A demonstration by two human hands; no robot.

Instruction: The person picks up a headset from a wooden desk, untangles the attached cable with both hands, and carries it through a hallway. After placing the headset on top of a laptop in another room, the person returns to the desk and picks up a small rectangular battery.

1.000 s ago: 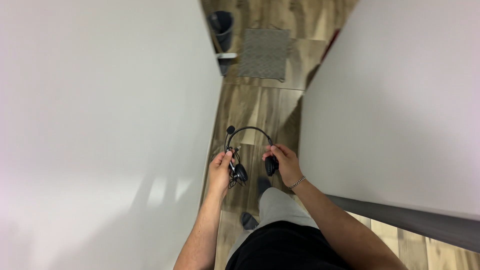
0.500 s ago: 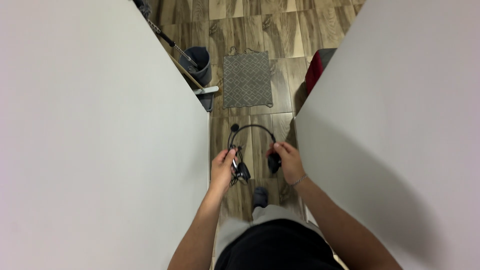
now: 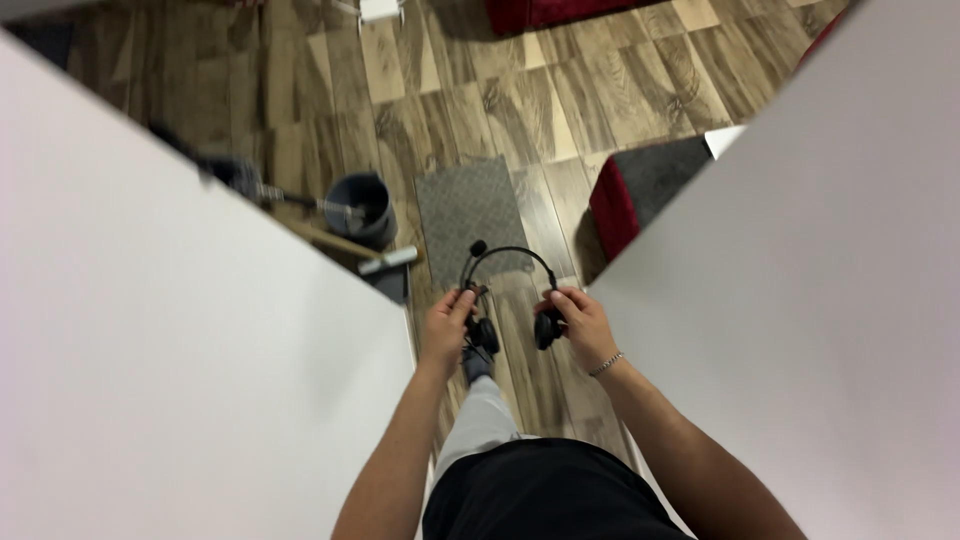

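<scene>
I hold a black headset (image 3: 508, 253) with a thin headband and a small boom microphone in front of me, above a wooden floor. My left hand (image 3: 447, 323) grips the left ear cup, where a bunched black cable hangs. My right hand (image 3: 580, 324), with a thin bracelet at the wrist, grips the right ear cup. The headband arches away from me between the two hands. My grey trouser leg and dark shoe show below the headset.
White walls (image 3: 180, 390) close in on both sides of a narrow passage. Ahead lie a grey patterned mat (image 3: 468, 208), a grey bucket (image 3: 360, 208) with long-handled tools leaning at it, and a red seat with a dark cushion (image 3: 645, 185).
The view has moved forward down the passage, so more floor, the bucket and the red seat have come into sight. Both hands keep the same hold on the headset.
</scene>
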